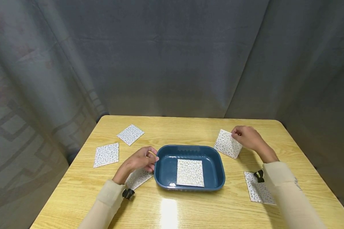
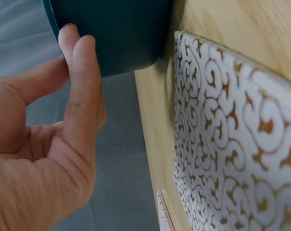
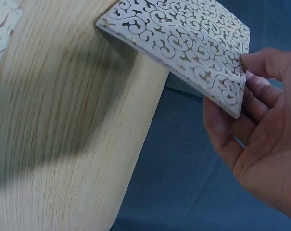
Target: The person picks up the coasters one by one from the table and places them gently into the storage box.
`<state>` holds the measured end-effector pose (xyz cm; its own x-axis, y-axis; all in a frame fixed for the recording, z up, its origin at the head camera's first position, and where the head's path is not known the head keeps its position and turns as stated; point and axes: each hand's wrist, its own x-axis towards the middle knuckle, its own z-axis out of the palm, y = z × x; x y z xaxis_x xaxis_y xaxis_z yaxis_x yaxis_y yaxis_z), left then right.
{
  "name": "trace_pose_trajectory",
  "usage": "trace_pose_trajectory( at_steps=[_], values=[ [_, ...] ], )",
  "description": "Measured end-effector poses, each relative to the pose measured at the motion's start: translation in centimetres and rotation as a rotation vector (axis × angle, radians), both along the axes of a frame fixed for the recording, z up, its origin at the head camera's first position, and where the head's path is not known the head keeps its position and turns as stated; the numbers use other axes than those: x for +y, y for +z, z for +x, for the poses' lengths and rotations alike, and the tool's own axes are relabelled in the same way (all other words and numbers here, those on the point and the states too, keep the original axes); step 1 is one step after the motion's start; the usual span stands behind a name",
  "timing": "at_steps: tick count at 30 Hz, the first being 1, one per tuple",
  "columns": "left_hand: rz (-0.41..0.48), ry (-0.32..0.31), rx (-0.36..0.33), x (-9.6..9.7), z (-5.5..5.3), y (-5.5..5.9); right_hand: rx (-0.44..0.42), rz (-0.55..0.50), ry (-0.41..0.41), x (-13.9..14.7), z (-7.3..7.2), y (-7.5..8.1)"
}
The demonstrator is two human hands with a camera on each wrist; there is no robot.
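Note:
My left hand [image 1: 140,160] pinches the left rim of a dark blue rectangular dish [image 1: 165,168], its fingers against the outer wall [image 2: 111,33]. Flat inside that dish lies one white square coaster [image 1: 190,172] with a swirl pattern. Beyond the dish's right end, my right hand [image 1: 249,138] holds another coaster [image 1: 227,143] by its upper right corner. The right wrist view shows this coaster [image 3: 183,43] tilted, its near edge raised off the table, thumb on the patterned face and fingers beneath. Whether its far edge touches the table I cannot tell.
Two patterned coasters [image 1: 131,134] [image 1: 106,155] lie at the table's left. Another coaster [image 1: 139,178] is partly under my left hand, beside the dish. My right forearm covers part of a coaster [image 1: 256,190] at the right. Grey curtains [image 1: 166,63] hang behind the wooden table [image 1: 137,213].

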<state>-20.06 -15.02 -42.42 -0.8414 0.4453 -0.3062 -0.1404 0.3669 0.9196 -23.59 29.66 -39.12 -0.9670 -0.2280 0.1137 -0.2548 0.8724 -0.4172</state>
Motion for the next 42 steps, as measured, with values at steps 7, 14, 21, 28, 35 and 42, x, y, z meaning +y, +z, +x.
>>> trace_pose_trajectory(
  at_steps=[7, 14, 21, 28, 35, 42],
  values=[
    [-0.008, 0.000, -0.001, 0.0, 0.0, 0.0, 0.038, -0.063, 0.017, 0.4, 0.5, 1.1],
    [-0.009, 0.005, 0.001, 0.0, 0.0, -0.1, 0.051, -0.095, 0.014, 0.6, 0.9, 2.0],
    [-0.017, 0.012, 0.002, 0.0, 0.0, -0.2, 0.088, -0.107, -0.005, 0.8, 1.4, 3.0],
    [-0.026, 0.019, 0.001, 0.0, 0.0, -0.1, 0.106, -0.152, -0.033, 0.6, 2.4, 4.5],
    [-0.023, 0.017, 0.004, -0.1, -0.1, -0.2, 0.100, -0.251, -0.087, -0.2, 2.9, 5.9],
    [-0.020, 0.013, 0.005, -0.1, -0.1, -0.3, -0.100, -0.391, -0.072, -0.7, 2.9, 5.9]
  ],
)
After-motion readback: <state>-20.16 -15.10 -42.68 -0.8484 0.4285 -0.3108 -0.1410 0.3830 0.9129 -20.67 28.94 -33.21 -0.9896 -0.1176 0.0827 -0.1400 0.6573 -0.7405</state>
